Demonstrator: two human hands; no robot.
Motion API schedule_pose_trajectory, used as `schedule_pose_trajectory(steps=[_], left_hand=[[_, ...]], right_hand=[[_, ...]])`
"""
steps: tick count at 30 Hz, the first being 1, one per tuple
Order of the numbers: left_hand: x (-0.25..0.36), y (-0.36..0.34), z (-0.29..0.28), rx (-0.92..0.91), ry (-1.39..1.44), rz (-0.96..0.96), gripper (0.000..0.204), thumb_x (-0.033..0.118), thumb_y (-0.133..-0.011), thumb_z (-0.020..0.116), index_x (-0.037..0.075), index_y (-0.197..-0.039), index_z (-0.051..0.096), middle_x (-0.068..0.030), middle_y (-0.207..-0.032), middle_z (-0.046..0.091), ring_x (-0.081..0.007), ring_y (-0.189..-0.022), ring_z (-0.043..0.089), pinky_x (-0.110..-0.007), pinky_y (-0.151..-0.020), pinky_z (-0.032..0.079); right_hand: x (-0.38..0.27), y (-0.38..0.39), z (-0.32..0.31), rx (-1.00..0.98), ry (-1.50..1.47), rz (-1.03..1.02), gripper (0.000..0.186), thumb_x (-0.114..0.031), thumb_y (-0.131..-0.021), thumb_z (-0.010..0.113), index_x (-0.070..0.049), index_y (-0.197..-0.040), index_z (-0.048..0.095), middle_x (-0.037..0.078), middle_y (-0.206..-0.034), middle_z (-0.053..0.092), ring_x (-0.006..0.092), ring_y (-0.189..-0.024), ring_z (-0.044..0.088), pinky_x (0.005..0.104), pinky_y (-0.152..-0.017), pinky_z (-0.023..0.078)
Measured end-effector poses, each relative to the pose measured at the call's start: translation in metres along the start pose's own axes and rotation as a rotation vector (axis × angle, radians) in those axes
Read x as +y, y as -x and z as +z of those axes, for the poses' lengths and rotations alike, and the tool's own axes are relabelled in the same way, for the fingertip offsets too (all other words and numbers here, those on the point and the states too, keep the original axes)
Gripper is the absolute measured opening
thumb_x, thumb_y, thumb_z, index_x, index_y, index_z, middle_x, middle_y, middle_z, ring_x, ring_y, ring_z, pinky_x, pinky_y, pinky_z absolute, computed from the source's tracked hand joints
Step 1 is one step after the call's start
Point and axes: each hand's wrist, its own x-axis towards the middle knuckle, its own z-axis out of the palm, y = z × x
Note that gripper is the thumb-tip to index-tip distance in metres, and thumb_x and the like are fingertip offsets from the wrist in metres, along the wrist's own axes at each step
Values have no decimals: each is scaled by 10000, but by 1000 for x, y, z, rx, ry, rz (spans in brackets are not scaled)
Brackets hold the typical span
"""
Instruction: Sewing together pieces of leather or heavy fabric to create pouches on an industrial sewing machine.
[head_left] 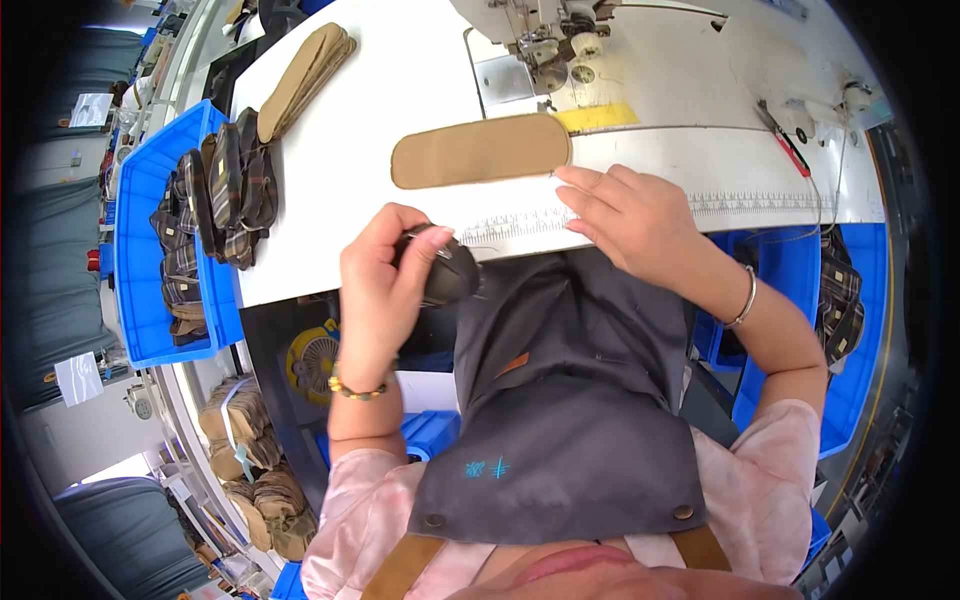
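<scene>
White sewing table (350, 170): tan pad (480, 150) lying flat; left hand (385, 290) clasping dark piece (447, 272); right hand (630, 215), fingers loosely spread, at table edge.

A tan fabric strip (480, 150) is seen at upper centre on a white table (370, 120). Plaid pieces (215, 190) fill a blue bin (140, 250) at left. A dark, possibly black piece (445, 272) is held above a grey apron (560, 400).

The left hand (385, 285) hides most of the dark piece (450, 275); its shape is unclear.
</scene>
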Motion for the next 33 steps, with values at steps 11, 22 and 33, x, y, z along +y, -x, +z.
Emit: schedule_pose_trajectory(steps=[11, 22, 33], left_hand=[[17, -165, 19, -561, -268, 162, 246, 218, -995, 623, -17, -924, 638, -62, -707, 582, -109, -672, 483, -290, -643, 453], [0, -182, 31, -726, -410, 234, 252, 221, -989, 566, -9, -1038, 653, -174, -911, 666, -326, -845, 625, -376, -793, 499], [-14, -180, 57, -446, -369, 402, 104, 110, -891, 665, 40, -935, 727, -116, -872, 691, -326, -852, 642, -387, -760, 510]], right_hand=[[72, -64, 41, -228, 54, -222, 435, -329, -833, 745, -66, -1172, 675, 30, -1218, 660, 185, -857, 629, 323, -682, 552], [61, -55, 32, -161, -24, -148, 381, -309, -840, 737, -36, -1103, 700, 46, -783, 630, 209, -731, 645, 333, -597, 515], [61, -54, 33, -158, -13, -192, 277, -121, -863, 633, 29, -1082, 710, 59, -639, 607, 219, -588, 630, 347, -511, 483]])
